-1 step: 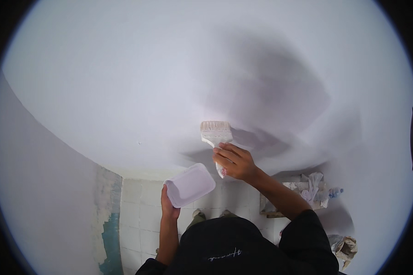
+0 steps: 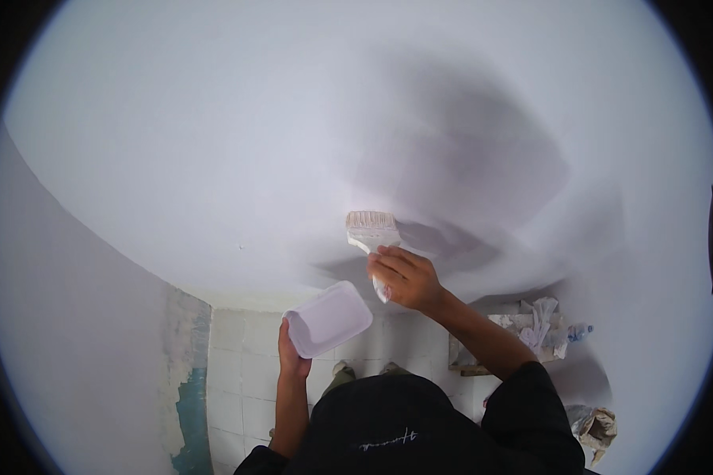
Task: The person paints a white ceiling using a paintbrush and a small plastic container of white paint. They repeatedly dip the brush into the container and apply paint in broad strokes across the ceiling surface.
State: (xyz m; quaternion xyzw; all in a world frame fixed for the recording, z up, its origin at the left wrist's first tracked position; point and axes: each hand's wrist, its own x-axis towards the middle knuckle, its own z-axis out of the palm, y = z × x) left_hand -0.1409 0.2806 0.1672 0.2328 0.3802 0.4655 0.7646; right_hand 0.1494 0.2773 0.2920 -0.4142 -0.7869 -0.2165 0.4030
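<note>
Pale wall point(image 2: 214, 158) lies beyond the right hand point(image 2: 408, 277), which pinches 1 brush point(image 2: 374, 237); below-left of it, the left hand point(image 2: 292, 358) clasps a tray point(image 2: 330, 319). Brushing seems in hand, next needing even pressure.

Showing white on the paintbrush point(image 2: 374, 236), cream on its bristles point(image 2: 370, 219), pale lilac on tray point(image 2: 331, 321) and wall point(image 2: 182, 158); gridding the floor point(image 2: 234, 368) in off-white; displaying white script on the black shirt point(image 2: 428, 412).
</note>
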